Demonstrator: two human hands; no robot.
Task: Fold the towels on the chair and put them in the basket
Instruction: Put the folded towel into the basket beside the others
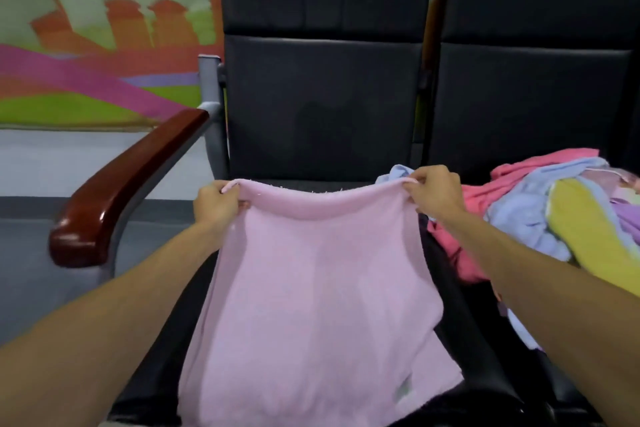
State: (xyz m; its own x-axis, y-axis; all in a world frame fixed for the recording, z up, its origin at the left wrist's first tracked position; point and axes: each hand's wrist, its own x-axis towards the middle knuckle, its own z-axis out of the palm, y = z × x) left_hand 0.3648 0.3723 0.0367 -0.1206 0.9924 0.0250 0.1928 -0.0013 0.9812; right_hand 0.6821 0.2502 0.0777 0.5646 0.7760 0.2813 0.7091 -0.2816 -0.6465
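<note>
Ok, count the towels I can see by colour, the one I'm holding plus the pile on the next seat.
Pale pink towel, pinched in the fingers of the left hand and right hand: 1
Bright pink towel: 1
Light blue towel: 1
Yellow towel: 1
Lilac towel: 1
Total: 5 at least; the pile may hide more.

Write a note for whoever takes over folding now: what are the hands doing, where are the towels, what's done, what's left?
Left hand pinches one top corner of the light pink towel; right hand pinches the other.
The towel hangs spread over the left black chair, not yet folded.
A pile of unfolded towels lies on the right chair.
No folded towel or basket in view.
Left: fold this towel, then the pile; basket them all.
</note>
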